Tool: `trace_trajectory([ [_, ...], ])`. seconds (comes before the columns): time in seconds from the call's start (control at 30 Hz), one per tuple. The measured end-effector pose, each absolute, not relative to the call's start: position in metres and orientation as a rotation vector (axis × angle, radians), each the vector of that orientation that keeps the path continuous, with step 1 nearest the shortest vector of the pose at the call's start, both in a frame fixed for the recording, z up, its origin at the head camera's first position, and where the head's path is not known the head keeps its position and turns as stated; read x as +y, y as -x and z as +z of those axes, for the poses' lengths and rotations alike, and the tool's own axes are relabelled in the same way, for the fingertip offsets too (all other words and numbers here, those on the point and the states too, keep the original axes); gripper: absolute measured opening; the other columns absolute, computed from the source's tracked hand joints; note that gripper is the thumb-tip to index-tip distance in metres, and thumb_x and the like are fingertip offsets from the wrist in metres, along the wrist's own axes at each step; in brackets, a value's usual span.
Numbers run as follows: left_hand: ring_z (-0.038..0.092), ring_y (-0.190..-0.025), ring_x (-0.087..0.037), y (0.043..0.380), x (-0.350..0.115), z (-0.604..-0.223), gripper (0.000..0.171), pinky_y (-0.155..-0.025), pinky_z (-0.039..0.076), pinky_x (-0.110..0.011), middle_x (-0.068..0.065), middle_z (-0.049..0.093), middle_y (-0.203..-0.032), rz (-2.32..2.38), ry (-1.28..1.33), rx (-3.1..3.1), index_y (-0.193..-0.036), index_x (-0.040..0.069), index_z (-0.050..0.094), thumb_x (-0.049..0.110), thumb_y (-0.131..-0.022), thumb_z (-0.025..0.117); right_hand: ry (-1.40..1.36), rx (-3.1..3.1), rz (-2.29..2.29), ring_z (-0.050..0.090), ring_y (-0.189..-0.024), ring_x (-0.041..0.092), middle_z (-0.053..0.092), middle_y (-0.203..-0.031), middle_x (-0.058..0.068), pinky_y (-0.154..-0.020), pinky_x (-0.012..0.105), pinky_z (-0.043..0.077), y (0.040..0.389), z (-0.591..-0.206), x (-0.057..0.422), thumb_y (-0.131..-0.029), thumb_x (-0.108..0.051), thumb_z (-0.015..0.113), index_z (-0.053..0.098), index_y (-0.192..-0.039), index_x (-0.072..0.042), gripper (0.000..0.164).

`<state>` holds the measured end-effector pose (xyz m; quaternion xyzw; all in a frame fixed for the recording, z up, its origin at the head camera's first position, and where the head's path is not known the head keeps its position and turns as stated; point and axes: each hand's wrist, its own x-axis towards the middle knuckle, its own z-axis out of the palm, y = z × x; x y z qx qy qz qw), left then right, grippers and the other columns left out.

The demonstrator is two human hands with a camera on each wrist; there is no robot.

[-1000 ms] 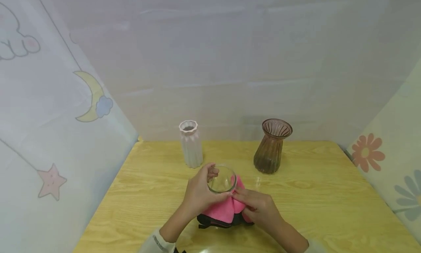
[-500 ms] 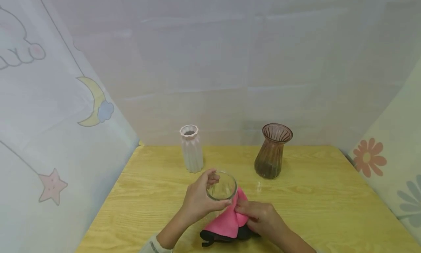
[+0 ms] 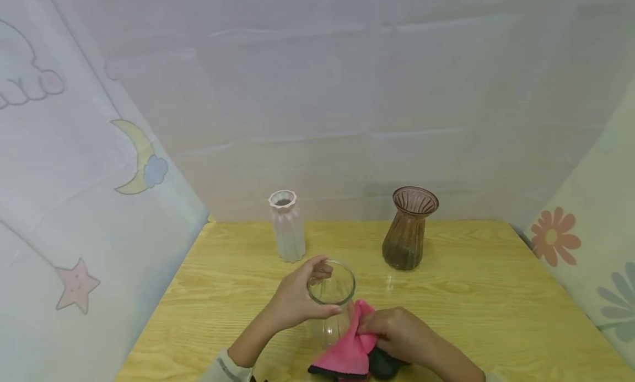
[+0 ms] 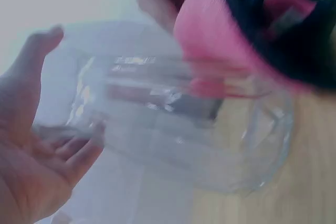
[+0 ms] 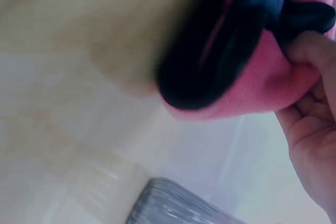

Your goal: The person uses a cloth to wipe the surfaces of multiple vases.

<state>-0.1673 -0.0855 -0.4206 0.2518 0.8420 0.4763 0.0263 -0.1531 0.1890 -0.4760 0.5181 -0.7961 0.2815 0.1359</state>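
Observation:
My left hand (image 3: 292, 304) holds a clear glass vase (image 3: 331, 328) near its round rim, thumb on the near side and fingers on the far side. In the left wrist view the vase (image 4: 173, 114) lies across the picture, ribbed and see-through. A pink cloth with black edging (image 3: 347, 351) is bunched in my right hand (image 3: 399, 333) and overlaps the right side of the vase. Seen from the right wrist, my thumb and fingers (image 5: 310, 114) pinch the pink cloth (image 5: 257, 85), its black part hanging in folds.
Two more vases stand toward the back of the wooden table (image 3: 471, 294): a white fluted one (image 3: 289, 233) at left and a brown ribbed glass one (image 3: 405, 236) with a flared mouth at right. Printed sheets (image 3: 337, 106) enclose the table behind and on both sides.
The pink cloth has come down from the rim of the clear vase toward me and to the right, along with my right hand. My left hand keeps its hold near the rim.

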Motion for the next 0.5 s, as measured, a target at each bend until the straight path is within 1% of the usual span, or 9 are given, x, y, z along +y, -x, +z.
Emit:
trace_trajectory([
  [0.07, 0.054, -0.131, -0.013, 0.173, -0.090, -0.418, 0.101, -0.110, 0.044, -0.043, 0.007, 0.054, -0.143, 1.467, -0.841, 2.510, -0.157, 0.019, 0.031, 0.039, -0.077, 0.089, -1.488, -2.311, 0.846, 0.071, -0.093, 0.005, 0.076, -0.100, -0.009, -0.080, 0.014, 0.054, 0.153, -0.467, 0.192, -0.075, 0.009, 0.080, 0.078, -0.104, -0.021, 0.042],
  [0.13, 0.047, -0.138, -0.013, 0.176, -0.094, -0.416, 0.107, -0.114, 0.038, -0.045, 0.006, 0.046, -0.152, 1.480, -0.882, 2.440, -0.160, 0.023, 0.024, 0.033, -0.077, 0.090, -1.460, -2.259, 0.892, 0.073, -0.094, 0.010, 0.076, -0.102, -0.005, -0.082, 0.016, 0.055, 0.154, -0.458, 0.195, -0.074, 0.011, 0.080, 0.079, -0.108, -0.018, 0.045],
  [0.17, 0.043, -0.142, -0.014, 0.175, -0.095, -0.414, 0.109, -0.116, 0.035, -0.047, 0.006, 0.041, -0.155, 1.491, -0.884, 2.425, -0.161, 0.024, 0.022, 0.031, -0.076, 0.091, -1.441, -2.228, 0.915, 0.073, -0.096, 0.012, 0.077, -0.104, -0.003, -0.085, 0.017, 0.054, 0.154, -0.454, 0.197, -0.076, 0.011, 0.077, 0.078, -0.110, -0.017, 0.044],
  [0.27, 0.036, -0.147, -0.018, 0.168, -0.094, -0.410, 0.113, -0.117, 0.031, -0.053, 0.005, 0.034, -0.161, 1.526, -0.828, 2.485, -0.161, 0.027, 0.021, 0.033, -0.074, 0.092, -1.390, -2.078, 0.903, 0.073, -0.101, 0.017, 0.076, -0.110, 0.003, -0.092, 0.019, 0.053, 0.157, -0.447, 0.200, -0.094, 0.000, 0.065, 0.078, -0.114, -0.016, 0.028],
  [0.3, 0.035, -0.147, -0.019, 0.164, -0.092, -0.409, 0.111, -0.117, 0.031, -0.055, 0.004, 0.034, -0.161, 1.531, -0.787, 2.528, -0.160, 0.026, 0.023, 0.036, -0.073, 0.092, -1.378, -2.027, 0.884, 0.073, -0.102, 0.018, 0.076, -0.112, 0.005, -0.094, 0.020, 0.052, 0.159, -0.445, 0.199, -0.098, -0.005, 0.060, 0.077, -0.115, -0.015, 0.026],
  [0.33, 0.036, -0.147, -0.021, 0.160, -0.090, -0.408, 0.110, -0.116, 0.032, -0.055, 0.003, 0.036, -0.161, 1.536, -0.736, 2.570, -0.160, 0.024, 0.026, 0.040, -0.073, 0.092, -1.370, -1.981, 0.868, 0.072, -0.103, 0.018, 0.076, -0.113, 0.005, -0.096, 0.020, 0.051, 0.161, -0.445, 0.198, -0.101, -0.008, 0.054, 0.077, -0.115, -0.014, 0.028],
  [0.4, 0.041, -0.144, -0.024, 0.153, -0.085, -0.409, 0.110, -0.113, 0.037, -0.055, 0.000, 0.040, -0.158, 1.518, -0.647, 2.659, -0.159, 0.021, 0.029, 0.048, -0.071, 0.090, -1.368, -1.902, 0.851, 0.072, -0.104, 0.019, 0.075, -0.114, 0.008, -0.098, 0.022, 0.050, 0.166, -0.446, 0.195, -0.106, -0.016, 0.046, 0.077, -0.115, -0.011, 0.033],
  [0.5, 0.051, -0.134, -0.027, 0.146, -0.076, -0.411, 0.111, -0.104, 0.046, -0.054, -0.005, 0.050, -0.149, 1.471, -0.532, 2.749, -0.156, 0.015, 0.033, 0.058, -0.070, 0.088, -1.385, -1.847, 0.860, 0.073, -0.104, 0.021, 0.075, -0.115, 0.009, -0.097, 0.024, 0.051, 0.172, -0.449, 0.189, -0.106, -0.014, 0.049, 0.077, -0.114, -0.009, 0.030],
])
